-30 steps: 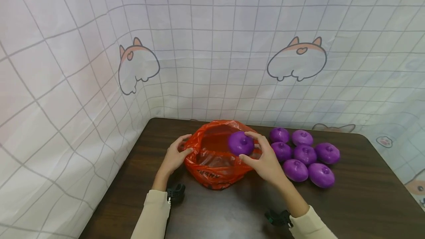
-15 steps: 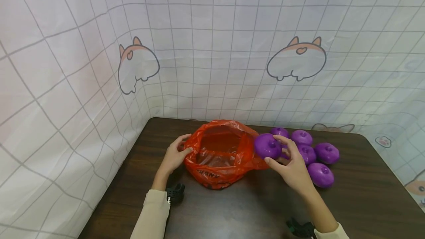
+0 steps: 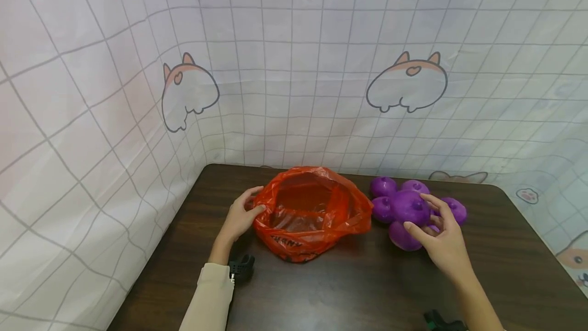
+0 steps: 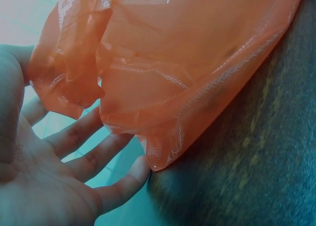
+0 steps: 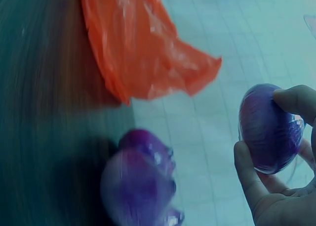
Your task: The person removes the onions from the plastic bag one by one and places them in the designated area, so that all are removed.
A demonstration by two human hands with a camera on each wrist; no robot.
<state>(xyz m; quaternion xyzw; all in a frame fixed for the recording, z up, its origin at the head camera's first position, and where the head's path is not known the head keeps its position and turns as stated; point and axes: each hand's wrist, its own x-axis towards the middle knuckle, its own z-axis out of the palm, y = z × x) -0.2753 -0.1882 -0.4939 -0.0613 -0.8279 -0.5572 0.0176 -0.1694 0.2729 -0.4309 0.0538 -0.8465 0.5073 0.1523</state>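
An orange-red plastic bag (image 3: 312, 216) lies open on the dark table (image 3: 321, 290). My left hand (image 3: 254, 202) pinches its left rim, thumb on the edge and fingers behind the plastic; the left wrist view shows the crumpled bag (image 4: 187, 63) against my fingers (image 4: 89, 137). My right hand (image 3: 418, 213) grips a round purple piece (image 3: 406, 202) between thumb and fingers, just above a cluster of several like purple pieces (image 3: 383, 186) right of the bag. In the right wrist view the held piece (image 5: 269, 129) sits at my fingertips (image 5: 296, 100), with the blurred cluster (image 5: 138, 181) and bag (image 5: 143, 58) beyond.
A gridded cloth backdrop (image 3: 294, 65) with cat drawings closes off the far and left sides of the table. Bare dark tabletop runs along the near side and far right. A black wrist mount (image 3: 242, 265) shows on my left sleeve.
My right hand carried the purple piece from over the bag's mouth rightward to above the purple cluster. The left hand and bag stayed put.
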